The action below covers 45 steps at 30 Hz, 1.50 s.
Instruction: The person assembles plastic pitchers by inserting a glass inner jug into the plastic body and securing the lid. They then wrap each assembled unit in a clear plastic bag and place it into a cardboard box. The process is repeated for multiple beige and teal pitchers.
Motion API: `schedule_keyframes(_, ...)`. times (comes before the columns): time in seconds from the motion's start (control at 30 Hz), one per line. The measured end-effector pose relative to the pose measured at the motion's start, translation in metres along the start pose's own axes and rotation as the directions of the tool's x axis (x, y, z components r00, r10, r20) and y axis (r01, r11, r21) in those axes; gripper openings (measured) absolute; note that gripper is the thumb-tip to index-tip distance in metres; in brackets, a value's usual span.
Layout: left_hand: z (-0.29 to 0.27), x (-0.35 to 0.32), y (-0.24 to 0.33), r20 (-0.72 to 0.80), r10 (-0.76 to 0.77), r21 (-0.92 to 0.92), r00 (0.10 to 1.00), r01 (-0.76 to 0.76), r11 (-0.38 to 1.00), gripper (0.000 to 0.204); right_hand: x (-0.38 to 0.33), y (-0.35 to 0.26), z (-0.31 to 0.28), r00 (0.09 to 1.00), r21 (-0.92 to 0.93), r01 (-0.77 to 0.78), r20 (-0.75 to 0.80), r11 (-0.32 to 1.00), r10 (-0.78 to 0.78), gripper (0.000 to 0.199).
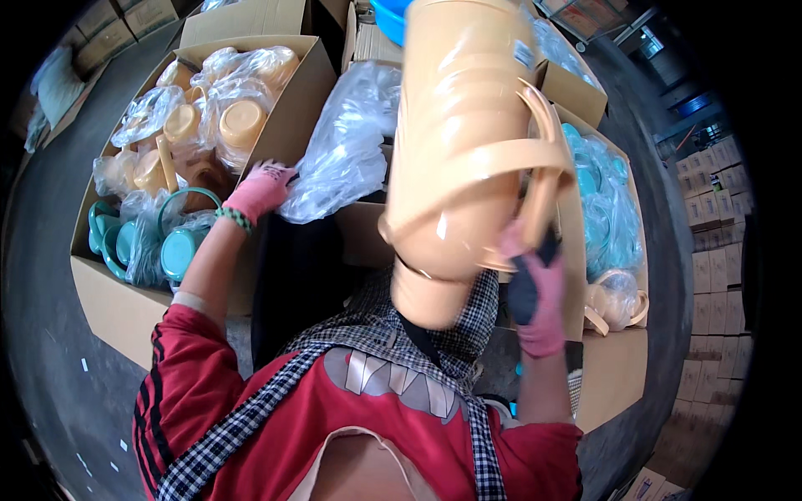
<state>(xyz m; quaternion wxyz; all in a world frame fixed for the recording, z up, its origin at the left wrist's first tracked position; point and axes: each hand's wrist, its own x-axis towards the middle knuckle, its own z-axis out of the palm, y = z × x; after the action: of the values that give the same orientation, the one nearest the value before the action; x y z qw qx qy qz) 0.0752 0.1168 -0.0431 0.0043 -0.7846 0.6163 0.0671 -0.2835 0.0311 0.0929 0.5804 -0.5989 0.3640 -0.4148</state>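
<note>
A large peach thermos flask (459, 159) is held up in front of me, slightly blurred, its narrower capped end toward my body. A side handle and a swinging carry handle are on its right. My right hand (539, 292), in a pink glove with a dark palm, is closed on the flask near the lower end of its side handle; some fingers are hidden. My left hand (261, 189), in a pink glove with a green beaded band at the wrist, is closed on the edge of a clear plastic bag (347, 138), which hangs to its right.
At left, an open carton (117, 309) holds bagged peach and teal flasks. Another carton (614, 367) at right holds bagged teal items and a peach one. A blue container (389, 21) is at the back. Stacked boxes (710, 267) line the far right.
</note>
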Motion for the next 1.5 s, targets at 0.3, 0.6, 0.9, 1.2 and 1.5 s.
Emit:
schedule_keyframes(0.3, -0.076, -0.055, 0.062, -0.531, -0.216, -0.742, 0.819, -0.327, 0.586, 0.059, -0.065, 0.137, 0.029, 0.960, -0.274, -0.043, 0.254, 0.961, 0.116, 0.053)
schedule_keyframes(0.6, 0.002, -0.017, 0.031, 0.197, -0.237, -0.407, 0.951, 0.299, 0.863, 0.070, -0.085, 0.190, 0.040, 0.770, -0.302, -0.211, 0.535, 0.930, 0.348, 0.055)
schedule_keyframes(0.9, -0.091, 0.015, 0.086, -0.349, -0.234, -0.849, 0.907, -0.200, 0.489, 0.036, 0.016, 0.004, -0.029, 0.763, -0.147, -0.067, 0.629, 0.987, 0.145, 0.047)
schedule_keyframes(1.2, -0.065, 0.031, 0.156, -0.697, -0.006, -0.431, 0.717, -0.413, 0.803, 0.054, 0.139, 0.102, 0.017, 0.990, 0.004, -0.126, 0.059, 0.992, 0.125, 0.066)
schedule_keyframes(1.5, -0.091, 0.021, 0.167, -0.591, 0.023, -0.517, 0.807, -0.401, 0.756, 0.043, 0.149, 0.101, 0.002, 0.978, -0.031, -0.076, 0.194, 0.997, 0.081, 0.052)
